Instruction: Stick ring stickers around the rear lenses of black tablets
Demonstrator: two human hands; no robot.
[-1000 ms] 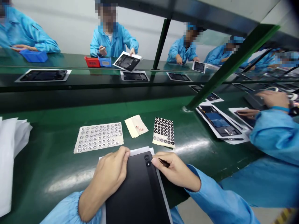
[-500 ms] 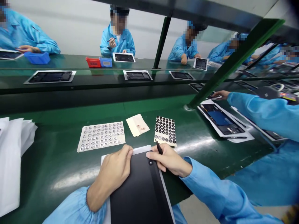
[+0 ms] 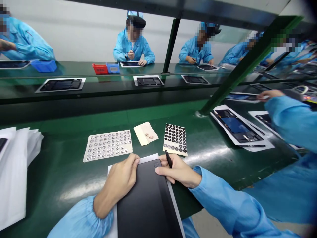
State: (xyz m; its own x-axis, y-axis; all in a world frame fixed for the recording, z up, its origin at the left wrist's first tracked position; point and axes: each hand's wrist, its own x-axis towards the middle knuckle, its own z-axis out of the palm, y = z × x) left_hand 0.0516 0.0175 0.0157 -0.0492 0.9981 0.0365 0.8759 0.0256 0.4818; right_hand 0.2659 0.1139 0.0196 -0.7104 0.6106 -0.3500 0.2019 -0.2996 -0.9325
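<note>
A dark flat panel point(image 3: 146, 201) with a round ring near its top right corner lies over a white sheet point(image 3: 151, 158) at the front edge of the bench. My left hand point(image 3: 121, 185) is closed on the panel's upper left edge, fingers pressed together at the top. At the upper right edge, my right hand point(image 3: 177, 170) grips the panel with its thumb on the face, while black tweezers point(image 3: 168, 158) stick up between its fingers. Beyond the hands lie a sheet of square stickers point(image 3: 109, 144), a small folded paper point(image 3: 145, 133) and a sheet of black round stickers point(image 3: 174, 138).
White sleeves point(image 3: 15, 178) are piled at the left. An opened device point(image 3: 234, 125) rests on white sheets at the right, near a co-worker's arm point(image 3: 292, 115). A green post point(image 3: 232, 76) rises from the bench. Red point(image 3: 100, 69) and blue bins point(image 3: 113, 68) stand across.
The ring near the panel's corner now shows dark, without the bright dot, and my right thumb sits below it. The co-worker's hand at the right has moved further right.
</note>
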